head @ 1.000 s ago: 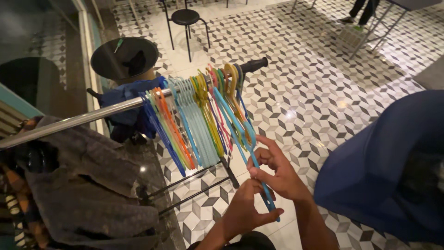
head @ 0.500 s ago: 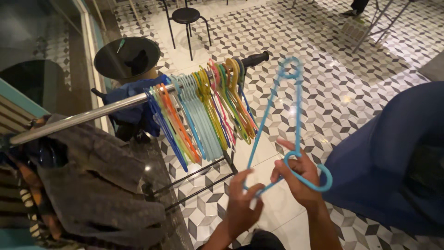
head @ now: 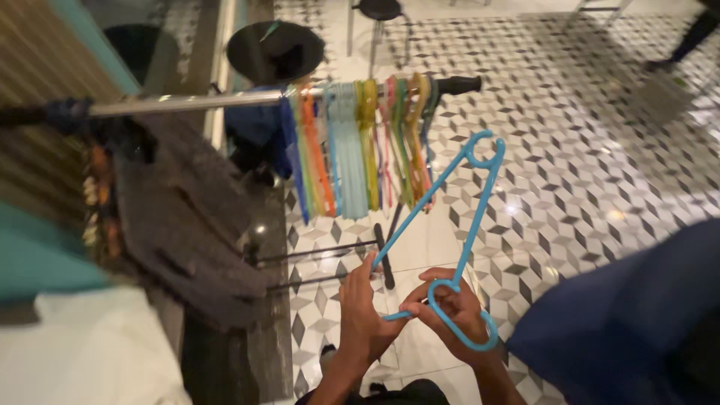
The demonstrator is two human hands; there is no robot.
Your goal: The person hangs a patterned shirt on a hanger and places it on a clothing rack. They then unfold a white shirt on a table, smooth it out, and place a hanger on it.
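Now blue hanger point(head: 452, 217) between both hands' fingers point(head: 420, 296).

Both hands point(head: 409, 311) raised together (fingers curled closed).

- A metal rail point(head: 187, 103) runs across the top, from nine o'clock toward one o'clock.
- A row of coloured hangers point(head: 360, 150) hangs on it near its black end cap point(head: 459, 84).
- A grey garment point(head: 180, 217) hangs on it at nine o'clock.
- The patterned tile floor point(head: 570, 150) carries a black stool point(head: 379, 15) at twelve o'clock.
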